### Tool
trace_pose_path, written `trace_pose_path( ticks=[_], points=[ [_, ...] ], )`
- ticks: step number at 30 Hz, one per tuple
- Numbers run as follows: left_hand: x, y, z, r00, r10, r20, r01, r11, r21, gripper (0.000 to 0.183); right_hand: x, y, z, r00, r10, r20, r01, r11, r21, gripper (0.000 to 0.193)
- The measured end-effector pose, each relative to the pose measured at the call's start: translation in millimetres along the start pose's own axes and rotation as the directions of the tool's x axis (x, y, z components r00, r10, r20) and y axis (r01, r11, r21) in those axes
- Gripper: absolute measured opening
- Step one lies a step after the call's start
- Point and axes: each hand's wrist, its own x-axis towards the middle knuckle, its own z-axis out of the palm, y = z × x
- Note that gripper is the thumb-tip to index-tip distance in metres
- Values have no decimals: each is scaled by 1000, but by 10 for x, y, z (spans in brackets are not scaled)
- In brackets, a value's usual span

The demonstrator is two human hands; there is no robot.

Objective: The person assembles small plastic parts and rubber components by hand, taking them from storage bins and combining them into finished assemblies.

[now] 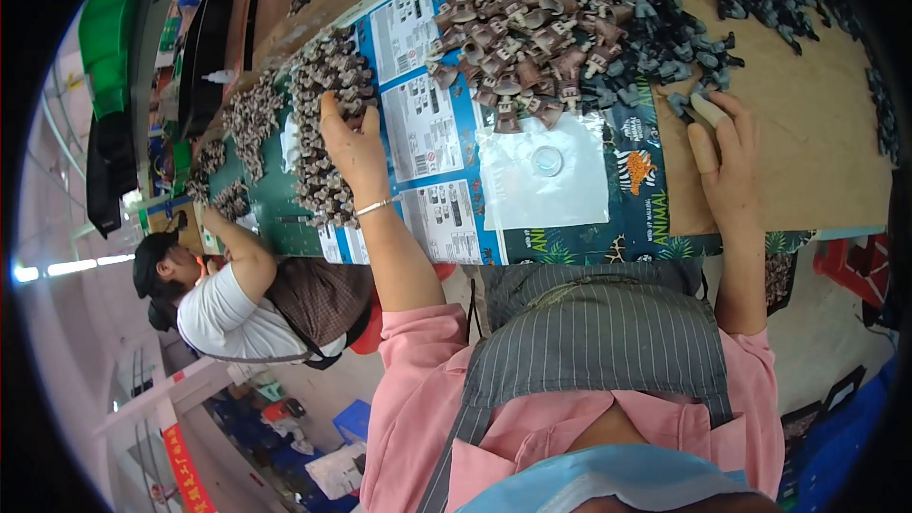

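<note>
My left hand [356,154] is over the near right side of a long heap of small brown-grey plastic toy parts [328,76]. Its thumb and forefinger are apart, and the other fingers are partly hidden. On the right, my right hand [730,147] rests over brown paper, with pale finger covers on two spread fingers. A small grey-and-black toy part [679,106] lies by those fingertips. Between the hands, a clear plastic bag [546,176] lies flat with a round clear disc [547,161] on it. Brown toy pieces [532,28] are piled behind the bag.
Grey-black parts [665,47] spread across the back right on the brown paper [798,133]. Printed packaging sheets [427,123] cover the table's middle. At the left, a co-worker [256,294] in a white shirt sits at the same table. Red crates [850,266] stand at the right.
</note>
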Motion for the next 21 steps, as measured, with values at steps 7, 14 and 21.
trace_pose_path(
  ticks=[7,14,21],
  points=[
    [-346,689,112,977,213,-12,-211,961,-176,56,31,69,-31,1000,4,-21,-3,997,77,24],
    [-351,646,569,916,393,86,-332,860,-387,32,-31,150,14,966,254,-53,-228,929,290,23],
    [-349,746,507,907,409,97,-361,876,-319,31,47,91,-38,983,151,-109,-123,965,231,22]
  ],
)
